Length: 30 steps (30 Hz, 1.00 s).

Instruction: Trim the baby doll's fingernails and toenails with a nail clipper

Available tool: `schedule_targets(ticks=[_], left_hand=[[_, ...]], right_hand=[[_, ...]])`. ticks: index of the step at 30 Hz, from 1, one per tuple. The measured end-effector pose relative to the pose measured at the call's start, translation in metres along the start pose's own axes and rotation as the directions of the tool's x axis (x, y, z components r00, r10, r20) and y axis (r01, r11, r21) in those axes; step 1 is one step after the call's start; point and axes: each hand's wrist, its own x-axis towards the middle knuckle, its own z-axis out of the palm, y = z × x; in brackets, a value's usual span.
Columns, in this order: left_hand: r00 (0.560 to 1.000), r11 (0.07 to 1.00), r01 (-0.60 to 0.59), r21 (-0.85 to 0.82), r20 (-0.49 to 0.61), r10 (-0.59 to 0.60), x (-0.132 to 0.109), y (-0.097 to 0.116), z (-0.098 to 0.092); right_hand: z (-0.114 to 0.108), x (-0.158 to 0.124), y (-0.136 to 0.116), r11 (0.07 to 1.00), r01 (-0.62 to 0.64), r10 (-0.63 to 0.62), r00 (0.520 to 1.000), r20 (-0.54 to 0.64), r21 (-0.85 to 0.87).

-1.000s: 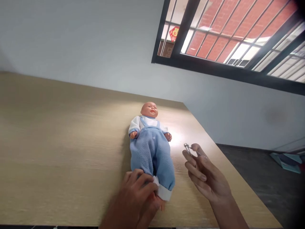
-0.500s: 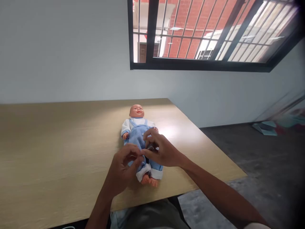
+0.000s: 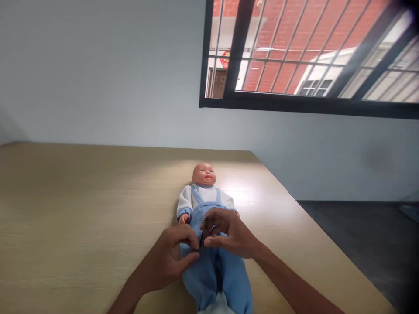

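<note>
One doll [image 3: 209, 209] lies on one desk [image 3: 81, 209]. Two hands, the left hand [image 3: 170, 259] and the right hand [image 3: 231, 235], meet over it around one small dark object [image 3: 205, 231]. One barred window [image 3: 310, 52] is in view.

Both bare forearms reach forward from the lower edge of the view and converge at the middle. The left hand [image 3: 170, 257] is half curled, its thumb and forefinger pinched together at the tips. The right hand [image 3: 231, 235] arches beside it, fingers bent downward, fingertips meeting those of the left; it seems to grip something small and dark, though that is hard to make out.
</note>
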Motion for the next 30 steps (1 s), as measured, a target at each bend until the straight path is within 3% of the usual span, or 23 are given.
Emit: schedule_targets(ticks=[4,8,11,14,17,20,23,25,27,30], left_hand=[[0.983,0.949,0.163,0.271,-0.125,-0.133,0.009,-0.024,-0.019],[0.974,0.933,0.219,0.287,-0.125,-0.190,0.019,-0.047,-0.011],[0.970,0.932,0.163,0.324,-0.226,-0.091,0.031,-0.053,-0.001],[0.939,0.936,0.022,0.351,-0.330,0.102,0.050,-0.051,0.001],[0.858,0.913,-0.077,0.401,-0.440,0.266,0.073,-0.055,0.003],[0.764,0.891,-0.132,0.434,-0.529,0.371,0.090,-0.069,0.010],[0.731,0.897,-0.189,0.399,-0.553,0.400,0.098,-0.081,0.020],[0.748,0.921,-0.226,0.316,-0.550,0.372,0.099,-0.085,0.026],[0.788,0.948,-0.250,0.195,-0.528,0.316,0.097,-0.088,0.030],[0.850,0.968,-0.244,0.050,-0.470,0.239,0.092,-0.096,0.034]], right_hand=[[-0.015,0.029,0.014,0.988,-0.037,0.035,0.999,-0.016,-0.152],[-0.014,0.047,0.033,0.979,-0.057,0.057,0.998,-0.006,-0.195],[-0.011,0.048,0.047,0.983,-0.068,0.064,0.997,-0.033,-0.170],[-0.008,0.042,0.059,0.992,-0.061,0.049,0.993,-0.105,-0.110],[-0.007,0.041,0.063,0.999,-0.048,0.045,0.978,-0.205,-0.010],[-0.009,0.049,0.058,0.976,-0.096,0.147,0.953,-0.263,0.197],[-0.010,0.062,0.053,0.956,-0.080,0.169,0.937,-0.306,0.283],[-0.009,0.067,0.056,0.985,0.029,0.045,0.910,-0.412,0.170],[-0.007,0.066,0.063,0.986,0.139,-0.167,0.879,-0.446,-0.095],[-0.006,0.057,0.071,0.854,0.215,-0.363,0.898,-0.247,-0.474]])
